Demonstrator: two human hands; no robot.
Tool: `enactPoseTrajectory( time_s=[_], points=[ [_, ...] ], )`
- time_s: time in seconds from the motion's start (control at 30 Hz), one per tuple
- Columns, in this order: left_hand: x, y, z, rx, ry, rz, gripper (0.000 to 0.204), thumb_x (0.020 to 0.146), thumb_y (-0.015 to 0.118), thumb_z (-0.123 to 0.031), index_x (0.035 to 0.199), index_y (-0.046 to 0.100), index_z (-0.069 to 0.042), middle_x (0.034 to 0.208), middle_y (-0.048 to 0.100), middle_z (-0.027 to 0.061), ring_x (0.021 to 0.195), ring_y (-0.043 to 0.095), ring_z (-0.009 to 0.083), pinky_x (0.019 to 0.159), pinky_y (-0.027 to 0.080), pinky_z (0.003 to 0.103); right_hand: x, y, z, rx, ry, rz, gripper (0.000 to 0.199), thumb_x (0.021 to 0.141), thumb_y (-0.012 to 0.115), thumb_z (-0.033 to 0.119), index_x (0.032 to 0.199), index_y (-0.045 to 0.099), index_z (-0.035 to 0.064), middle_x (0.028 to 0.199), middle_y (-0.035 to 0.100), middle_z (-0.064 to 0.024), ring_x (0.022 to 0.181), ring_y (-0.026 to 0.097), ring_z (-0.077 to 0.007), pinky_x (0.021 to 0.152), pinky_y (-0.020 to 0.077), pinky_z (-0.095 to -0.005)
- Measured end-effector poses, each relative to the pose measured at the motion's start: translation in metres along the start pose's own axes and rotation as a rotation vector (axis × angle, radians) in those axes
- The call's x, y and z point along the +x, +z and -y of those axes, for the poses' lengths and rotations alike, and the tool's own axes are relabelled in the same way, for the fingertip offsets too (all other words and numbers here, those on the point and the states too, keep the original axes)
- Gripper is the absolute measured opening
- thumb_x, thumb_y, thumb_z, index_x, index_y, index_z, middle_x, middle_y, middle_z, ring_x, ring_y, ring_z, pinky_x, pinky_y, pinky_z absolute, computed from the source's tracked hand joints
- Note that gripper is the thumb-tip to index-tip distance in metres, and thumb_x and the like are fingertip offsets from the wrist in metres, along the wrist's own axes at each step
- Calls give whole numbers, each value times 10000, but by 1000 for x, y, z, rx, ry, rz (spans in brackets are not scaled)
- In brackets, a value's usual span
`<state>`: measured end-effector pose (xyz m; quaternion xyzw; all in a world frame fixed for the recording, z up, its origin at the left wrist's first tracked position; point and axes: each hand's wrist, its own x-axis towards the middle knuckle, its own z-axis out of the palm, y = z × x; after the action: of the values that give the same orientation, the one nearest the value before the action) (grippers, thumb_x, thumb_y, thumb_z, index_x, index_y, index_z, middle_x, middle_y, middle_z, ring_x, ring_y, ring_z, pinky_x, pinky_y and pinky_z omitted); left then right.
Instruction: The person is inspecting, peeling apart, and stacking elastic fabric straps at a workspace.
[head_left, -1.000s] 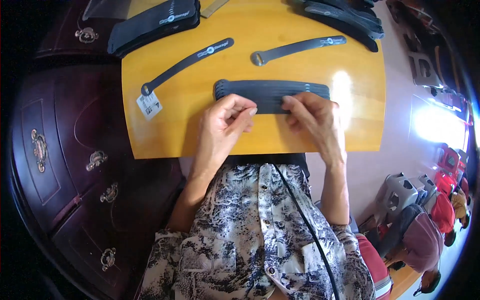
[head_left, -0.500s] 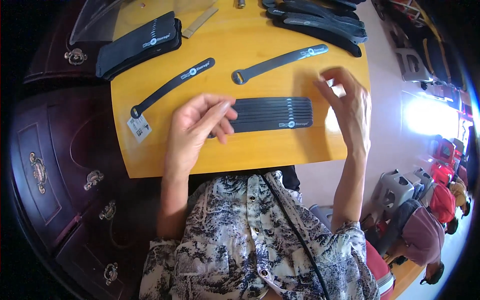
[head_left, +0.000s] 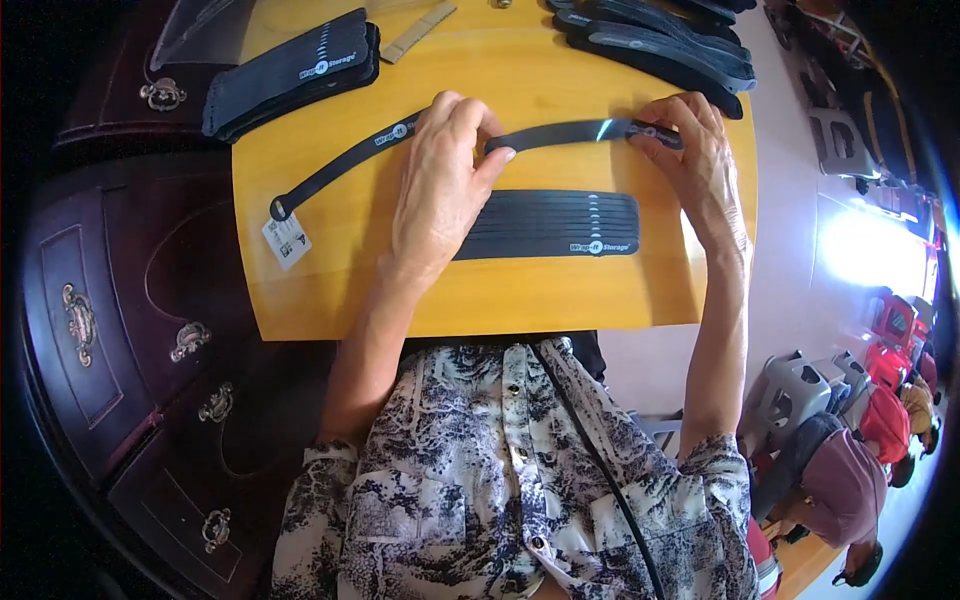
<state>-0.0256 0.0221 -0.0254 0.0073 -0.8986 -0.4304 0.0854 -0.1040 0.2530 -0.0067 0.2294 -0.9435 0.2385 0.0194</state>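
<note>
A black cable strap (head_left: 565,135) stretches between my two hands, its middle bowed slightly upward. My left hand (head_left: 440,180) pinches the strap's left end between thumb and fingers, hiding the loop there. At the other end, my right hand (head_left: 695,165) grips the strap between thumb and fingertips. Just below it on the table lies a fanned row of overlapping black straps (head_left: 555,225), whose left part is covered by my left hand and wrist. Another single strap (head_left: 340,165) lies slanted to the left, its far end behind my left hand.
A white printed label (head_left: 287,240) lies by that strap's slotted end on the yellow wooden table (head_left: 500,305). Stacked black straps (head_left: 285,80) stand back left, a loose pile of straps (head_left: 660,50) back right. Between them lies a flat tan strip (head_left: 418,32). Dark drawers (head_left: 110,360) flank the left.
Both hands have moved to the strap that lay at the back middle and taken hold of its ends. The view has shifted slightly.
</note>
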Motion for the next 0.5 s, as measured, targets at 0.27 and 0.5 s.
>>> enactPoseTrajectory(
  time_s=[0.27, 0.5],
  points=[
    [-45, -33, -15, -620, -259, 94, 113, 831, 634, 17, 896, 543, 12, 775, 631, 68, 703, 613, 125, 601, 492, 247, -51, -47, 28, 286, 226, 189, 146, 800, 677, 122, 849, 607, 3, 747, 609, -42, 693, 541, -117, 655, 431, -240],
    [-122, -49, 2, -953, -543, 101, 133, 873, 579, 14, 1001, 580, 48, 861, 646, 129, 761, 668, 202, 667, 561, 282, -118, -19, 60, 740, 561, 289, 167, 820, 696, 137, 874, 612, 3, 709, 552, 17, 630, 450, -54, 567, 363, -193]
  ],
)
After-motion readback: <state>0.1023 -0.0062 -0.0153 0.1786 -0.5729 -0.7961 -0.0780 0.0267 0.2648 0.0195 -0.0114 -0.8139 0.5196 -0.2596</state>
